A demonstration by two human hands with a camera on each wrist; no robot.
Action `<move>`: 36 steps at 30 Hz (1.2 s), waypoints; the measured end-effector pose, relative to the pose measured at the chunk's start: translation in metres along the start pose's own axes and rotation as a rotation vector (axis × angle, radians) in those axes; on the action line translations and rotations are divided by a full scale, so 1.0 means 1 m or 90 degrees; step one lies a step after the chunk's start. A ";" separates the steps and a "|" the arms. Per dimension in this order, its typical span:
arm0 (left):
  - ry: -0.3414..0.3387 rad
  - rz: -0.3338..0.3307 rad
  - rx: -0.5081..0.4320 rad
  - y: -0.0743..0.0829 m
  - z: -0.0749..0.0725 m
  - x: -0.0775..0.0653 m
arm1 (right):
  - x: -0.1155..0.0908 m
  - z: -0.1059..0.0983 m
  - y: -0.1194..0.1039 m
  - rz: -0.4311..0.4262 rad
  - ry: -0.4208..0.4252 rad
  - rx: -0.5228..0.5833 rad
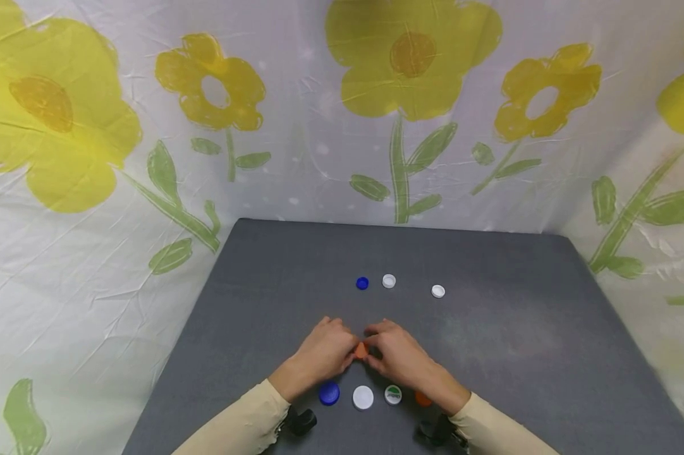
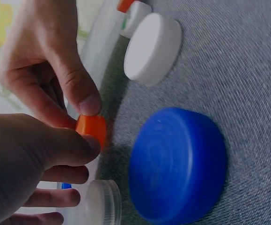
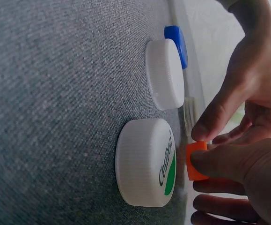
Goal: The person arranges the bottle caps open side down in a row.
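In the head view, both hands meet over the dark table around a small orange cap [image 1: 361, 351]. My left hand [image 1: 329, 349] pinches it from the left, with the thumb tip on the cap [image 2: 91, 127] in the left wrist view. From the other side my right hand [image 1: 400, 355] pinches it too; its thumb presses the orange side [image 3: 197, 174] in the right wrist view. Nearest the hands lie a blue cap [image 1: 329, 393], a plain white cap [image 1: 363, 397] and a white cap with green print [image 1: 393, 395]. The right wrist partly covers another orange cap [image 1: 423, 399].
Farther back on the grey table [image 1: 490, 341] lie a small blue cap [image 1: 362, 283] and two white caps, one [image 1: 389, 281] beside it and another [image 1: 438, 291] to the right. A ribbed pale cap [image 2: 102, 202] shows beyond the left fingers. A flowered curtain [image 1: 302, 126] surrounds the table.
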State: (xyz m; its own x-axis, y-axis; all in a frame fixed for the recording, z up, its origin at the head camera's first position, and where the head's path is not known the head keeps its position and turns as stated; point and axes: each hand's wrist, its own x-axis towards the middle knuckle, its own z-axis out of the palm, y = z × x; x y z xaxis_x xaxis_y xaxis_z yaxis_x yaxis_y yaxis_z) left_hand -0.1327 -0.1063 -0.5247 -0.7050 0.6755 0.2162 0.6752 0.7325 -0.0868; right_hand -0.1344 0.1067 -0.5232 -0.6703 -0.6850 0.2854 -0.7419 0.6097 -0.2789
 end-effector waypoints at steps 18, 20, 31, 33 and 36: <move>-0.018 -0.036 -0.023 -0.018 -0.012 0.009 | 0.005 -0.017 0.010 0.026 -0.027 -0.010; -0.016 -0.050 -0.035 -0.026 -0.017 0.014 | 0.009 -0.023 0.016 0.023 -0.017 -0.029; -0.008 -0.126 -0.078 -0.057 -0.031 0.051 | 0.047 -0.048 0.046 0.034 0.023 -0.072; -0.009 -0.138 -0.092 -0.062 -0.029 0.059 | 0.055 -0.049 0.051 0.045 0.019 -0.066; -0.022 -0.158 -0.117 -0.071 -0.025 0.069 | 0.067 -0.049 0.057 0.064 0.021 -0.053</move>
State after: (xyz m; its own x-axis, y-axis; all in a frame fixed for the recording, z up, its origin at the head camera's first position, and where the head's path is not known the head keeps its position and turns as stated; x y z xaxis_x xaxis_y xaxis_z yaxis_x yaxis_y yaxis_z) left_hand -0.2237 -0.1134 -0.4793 -0.8583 0.4820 0.1758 0.5067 0.8503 0.1424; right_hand -0.2223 0.1152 -0.4755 -0.7409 -0.6057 0.2900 -0.6684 0.7071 -0.2307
